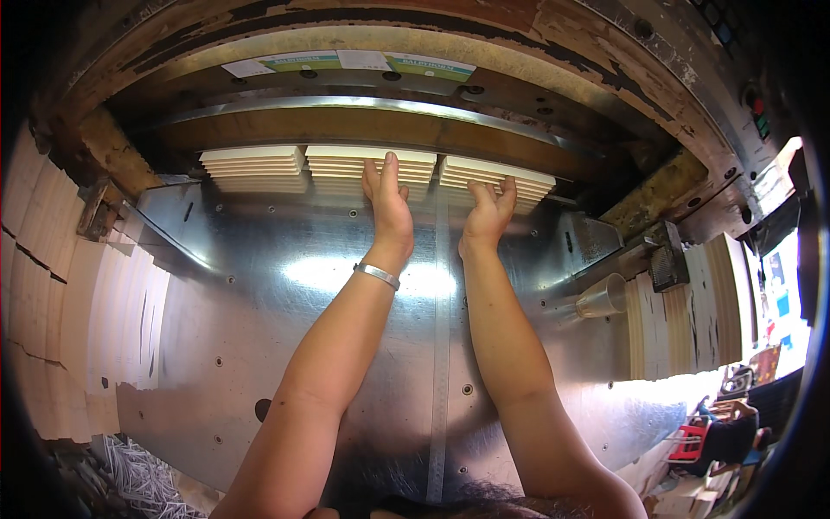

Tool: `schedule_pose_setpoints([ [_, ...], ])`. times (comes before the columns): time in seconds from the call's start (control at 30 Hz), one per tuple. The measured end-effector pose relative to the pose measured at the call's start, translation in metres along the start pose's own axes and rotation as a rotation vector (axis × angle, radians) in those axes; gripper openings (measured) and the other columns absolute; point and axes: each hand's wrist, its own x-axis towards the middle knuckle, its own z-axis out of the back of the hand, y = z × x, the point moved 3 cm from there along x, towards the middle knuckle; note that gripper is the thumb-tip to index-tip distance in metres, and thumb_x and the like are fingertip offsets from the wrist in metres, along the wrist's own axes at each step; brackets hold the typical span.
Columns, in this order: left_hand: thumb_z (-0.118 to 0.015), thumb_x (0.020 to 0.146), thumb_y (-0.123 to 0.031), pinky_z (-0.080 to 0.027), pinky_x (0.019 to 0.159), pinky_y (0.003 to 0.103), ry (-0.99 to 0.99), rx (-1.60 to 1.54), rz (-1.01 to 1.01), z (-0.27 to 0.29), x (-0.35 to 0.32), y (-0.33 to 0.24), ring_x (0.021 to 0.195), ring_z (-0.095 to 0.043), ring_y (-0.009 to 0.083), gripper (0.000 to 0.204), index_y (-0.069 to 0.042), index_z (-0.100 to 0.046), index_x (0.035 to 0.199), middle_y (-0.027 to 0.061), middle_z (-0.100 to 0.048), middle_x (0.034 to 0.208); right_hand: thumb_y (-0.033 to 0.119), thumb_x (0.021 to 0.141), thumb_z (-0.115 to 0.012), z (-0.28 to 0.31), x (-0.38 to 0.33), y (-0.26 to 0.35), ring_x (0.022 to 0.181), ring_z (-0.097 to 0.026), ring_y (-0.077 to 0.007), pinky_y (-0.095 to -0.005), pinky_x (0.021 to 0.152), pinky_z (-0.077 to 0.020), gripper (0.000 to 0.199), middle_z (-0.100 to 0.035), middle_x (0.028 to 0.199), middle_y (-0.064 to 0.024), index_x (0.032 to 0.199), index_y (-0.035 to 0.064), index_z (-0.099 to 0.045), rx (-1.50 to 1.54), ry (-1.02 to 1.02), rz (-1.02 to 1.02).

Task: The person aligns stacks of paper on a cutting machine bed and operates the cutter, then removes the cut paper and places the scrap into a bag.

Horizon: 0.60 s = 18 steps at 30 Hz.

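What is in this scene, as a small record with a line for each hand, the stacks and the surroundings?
Left hand: open, fingers at the front of the middle stack
Right hand: open, fingers at the front of the right stack
Back row: those two plus the left stack, all pale and layered
Surface: shiny metal table
Left wrist: silver band
Right side: clear cup near more pale stacks

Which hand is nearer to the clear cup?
The right hand: it's at the right paper stack, left of and beyond the clear cup. The left hand is farther left, at the middle paper stack.
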Motion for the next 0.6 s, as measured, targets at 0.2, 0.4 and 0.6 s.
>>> schedule_pose_setpoints([
  [0.2, -0.048, 0.102, -0.061, -0.02, 0.127, 0.049, 0.011, 0.001, -0.005, -0.0006, -0.0003, -0.0008, 0.159, -0.012, 0.0302, 0.098, -0.001, -0.002, 0.165, 0.0187, -0.011, 0.171, 0.009, 0.081, -0.076, 0.0002, -0.0007, 0.002, 0.145, -0.042, -0.0397, -0.0434, 0.114, -0.0403, 0.088, -0.035, 0.154, -0.0212, 0.156, -0.0057, -0.032, 0.0, 0.0, -0.003],
  [0.4, -0.049, 0.103, -0.061, -0.02, 0.127, 0.049, 0.004, -0.005, -0.002, 0.001, 0.0016, 0.0017, 0.159, -0.012, 0.0303, 0.098, -0.002, -0.002, 0.165, 0.0186, -0.011, 0.171, 0.01, 0.081, -0.076, -0.0006, -0.0014, 0.0025, 0.145, -0.042, -0.0396, -0.0433, 0.114, -0.0401, 0.088, -0.035, 0.154, -0.0212, 0.156, -0.006, -0.032, -0.012, -0.004, -0.011],
  [0.6, -0.051, 0.102, -0.062, -0.019, 0.127, 0.05, 0.007, -0.017, -0.001, 0.0015, 0.0029, 0.0045, 0.16, -0.012, 0.0304, 0.1, -0.002, -0.002, 0.165, 0.0185, -0.011, 0.171, 0.008, 0.081, -0.076, 0.0007, -0.0002, 0.0003, 0.144, -0.043, -0.0393, -0.0427, 0.113, -0.0421, 0.087, -0.035, 0.153, -0.0206, 0.156, -0.0051, -0.033, 0.01, 0.001, 0.012],
])
